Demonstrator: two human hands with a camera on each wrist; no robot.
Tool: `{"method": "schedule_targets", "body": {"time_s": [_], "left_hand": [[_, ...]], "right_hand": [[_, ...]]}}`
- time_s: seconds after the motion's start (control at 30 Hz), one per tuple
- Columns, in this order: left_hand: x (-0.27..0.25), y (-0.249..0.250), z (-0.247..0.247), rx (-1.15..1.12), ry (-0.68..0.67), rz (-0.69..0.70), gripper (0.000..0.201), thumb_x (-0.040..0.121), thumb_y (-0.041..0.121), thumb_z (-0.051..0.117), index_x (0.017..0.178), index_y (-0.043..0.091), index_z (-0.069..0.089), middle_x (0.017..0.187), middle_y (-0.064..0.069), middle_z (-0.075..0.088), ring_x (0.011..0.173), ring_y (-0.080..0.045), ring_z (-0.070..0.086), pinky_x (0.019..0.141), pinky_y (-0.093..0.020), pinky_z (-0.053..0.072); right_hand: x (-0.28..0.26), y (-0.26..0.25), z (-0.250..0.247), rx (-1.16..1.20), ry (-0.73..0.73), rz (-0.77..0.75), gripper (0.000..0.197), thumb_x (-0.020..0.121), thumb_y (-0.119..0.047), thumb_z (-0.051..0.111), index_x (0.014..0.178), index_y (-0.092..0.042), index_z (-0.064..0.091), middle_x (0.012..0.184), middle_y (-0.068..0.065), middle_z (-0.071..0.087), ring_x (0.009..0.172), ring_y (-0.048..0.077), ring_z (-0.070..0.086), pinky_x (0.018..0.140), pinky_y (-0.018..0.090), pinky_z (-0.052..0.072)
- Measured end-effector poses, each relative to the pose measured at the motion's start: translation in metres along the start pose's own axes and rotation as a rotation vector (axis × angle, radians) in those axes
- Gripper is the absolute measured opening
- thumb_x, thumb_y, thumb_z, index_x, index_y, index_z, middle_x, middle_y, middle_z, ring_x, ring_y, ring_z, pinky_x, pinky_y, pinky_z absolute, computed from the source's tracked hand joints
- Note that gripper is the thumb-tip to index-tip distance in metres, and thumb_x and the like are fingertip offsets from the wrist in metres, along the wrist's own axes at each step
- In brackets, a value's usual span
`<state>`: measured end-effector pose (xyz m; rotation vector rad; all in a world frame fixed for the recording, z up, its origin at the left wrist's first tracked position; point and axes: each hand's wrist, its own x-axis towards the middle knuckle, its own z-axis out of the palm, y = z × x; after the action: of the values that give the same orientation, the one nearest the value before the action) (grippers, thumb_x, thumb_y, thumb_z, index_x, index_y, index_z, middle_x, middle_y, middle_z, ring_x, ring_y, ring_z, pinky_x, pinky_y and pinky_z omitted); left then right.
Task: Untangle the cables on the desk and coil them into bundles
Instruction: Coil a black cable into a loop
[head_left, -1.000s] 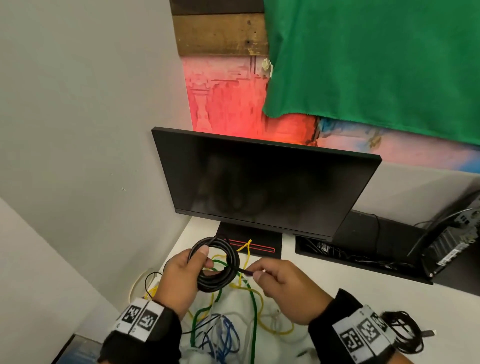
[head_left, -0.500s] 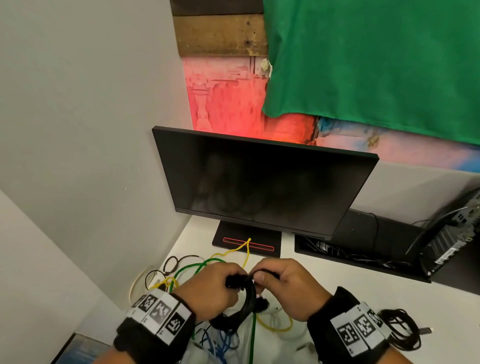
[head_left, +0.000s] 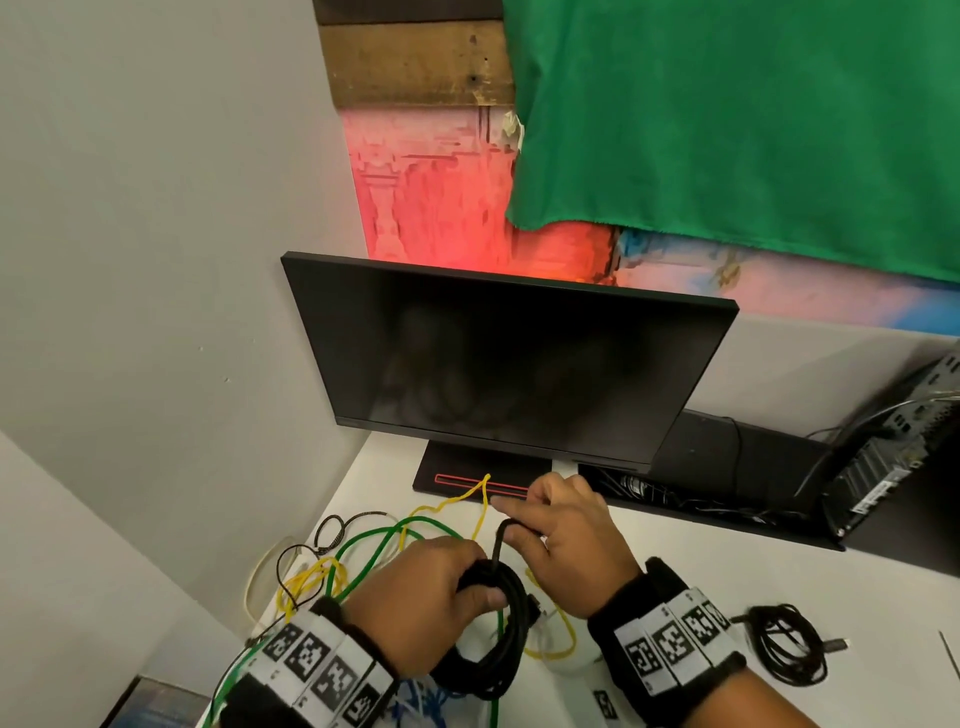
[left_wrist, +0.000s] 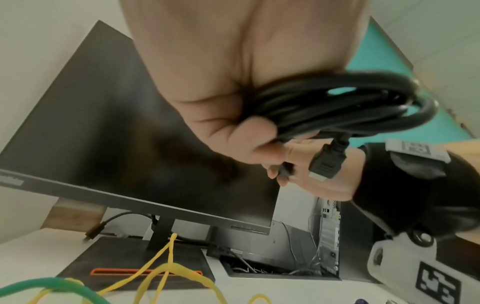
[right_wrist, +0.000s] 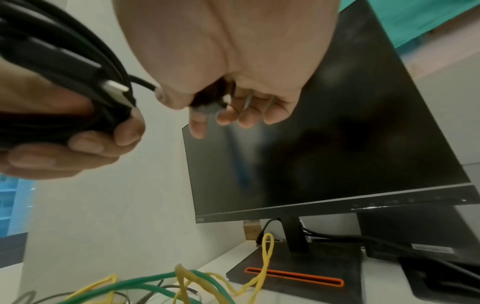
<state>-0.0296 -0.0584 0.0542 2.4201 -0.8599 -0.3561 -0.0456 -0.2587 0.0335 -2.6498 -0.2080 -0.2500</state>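
A black coil is gripped by the left hand above the surface, in front of the monitor. Its loose end is pinched by the right hand, just nearer the monitor. Green and yellow cables lie tangled beneath, towards the monitor's base.

The head view looks steeply down over the tabletop; both wrist views look up from close under the palms, sharing the monitor.
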Motion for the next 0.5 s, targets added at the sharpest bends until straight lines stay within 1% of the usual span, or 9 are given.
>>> {"method": "schedule_targets", "body": {"time_s": [0.07,0.1,0.17,0.2,0.27,0.33,0.4,0.47,0.5], "left_hand": [[0.001,0.005,0.004,0.079,0.005,0.002,0.029,0.087,0.057,0.056,0.093,0.028,0.060,0.086,0.015,0.054,0.082,-0.004,0.053,0.070,-0.023,0.043],[0.002,0.007,0.005,0.120,0.014,0.001,0.031,0.088,0.057,0.055,0.094,0.026,0.060,0.088,0.013,0.055,0.084,-0.007,0.054,0.070,-0.024,0.042],[0.004,0.010,0.007,0.180,0.037,-0.011,0.031,0.089,0.056,0.054,0.100,0.027,0.059,0.097,0.009,0.057,0.091,-0.011,0.056,0.072,-0.026,0.042],[0.005,0.010,0.007,0.200,0.045,-0.021,0.032,0.089,0.056,0.054,0.104,0.028,0.058,0.101,0.008,0.059,0.094,-0.013,0.057,0.074,-0.027,0.043],[0.007,0.010,0.007,0.236,0.057,-0.044,0.032,0.090,0.057,0.052,0.102,0.027,0.057,0.104,0.007,0.059,0.096,-0.015,0.058,0.074,-0.028,0.043],[0.009,0.010,0.006,0.271,0.076,-0.073,0.032,0.090,0.059,0.051,0.092,0.027,0.052,0.102,0.006,0.058,0.092,-0.017,0.058,0.069,-0.028,0.040],[0.013,0.009,0.005,0.298,0.100,-0.110,0.034,0.090,0.059,0.050,0.094,0.025,0.054,0.101,0.005,0.059,0.091,-0.017,0.058,0.066,-0.027,0.036],[0.017,0.008,0.002,0.292,0.131,-0.161,0.036,0.091,0.058,0.050,0.098,0.023,0.057,0.101,0.004,0.061,0.090,-0.017,0.059,0.066,-0.026,0.036],[0.018,0.006,0.000,0.278,0.149,-0.192,0.036,0.091,0.057,0.050,0.099,0.022,0.058,0.100,0.003,0.062,0.090,-0.017,0.060,0.066,-0.027,0.038]], "right_hand": [[0.004,-0.006,0.000,0.035,-0.019,-0.006,0.036,0.095,-0.047,0.051,0.129,-0.042,0.063,0.098,-0.012,0.051,0.098,0.015,0.043,0.088,0.033,0.038],[0.006,-0.008,0.000,0.121,-0.044,0.009,0.034,0.095,-0.043,0.057,0.128,-0.038,0.064,0.096,-0.014,0.056,0.097,0.014,0.050,0.089,0.032,0.042],[0.010,-0.009,-0.004,0.373,-0.147,0.149,0.033,0.089,-0.036,0.070,0.121,-0.029,0.069,0.083,-0.013,0.068,0.086,0.005,0.063,0.085,0.029,0.051],[0.012,-0.008,-0.007,0.502,-0.209,0.234,0.026,0.085,-0.032,0.074,0.110,-0.026,0.072,0.076,-0.011,0.071,0.076,0.002,0.066,0.079,0.027,0.053],[0.015,-0.006,-0.010,0.694,-0.344,0.328,0.004,0.085,-0.021,0.073,0.086,-0.018,0.075,0.068,-0.005,0.072,0.063,0.005,0.066,0.066,0.026,0.053],[0.015,-0.004,-0.011,0.888,-0.373,0.378,0.013,0.086,-0.011,0.065,0.079,-0.013,0.077,0.072,0.007,0.073,0.062,0.015,0.066,0.064,0.030,0.054],[0.013,-0.001,-0.010,1.030,-0.329,0.427,0.014,0.077,-0.018,0.066,0.083,-0.012,0.078,0.083,0.013,0.074,0.073,0.022,0.069,0.076,0.037,0.054],[0.008,0.000,-0.005,1.047,-0.341,0.399,0.026,0.067,-0.033,0.071,0.086,-0.017,0.078,0.089,0.007,0.075,0.084,0.020,0.068,0.082,0.039,0.052],[0.005,0.000,-0.001,1.027,-0.382,0.369,0.029,0.066,-0.037,0.074,0.089,-0.019,0.077,0.088,0.002,0.074,0.085,0.016,0.068,0.081,0.036,0.051]]}}
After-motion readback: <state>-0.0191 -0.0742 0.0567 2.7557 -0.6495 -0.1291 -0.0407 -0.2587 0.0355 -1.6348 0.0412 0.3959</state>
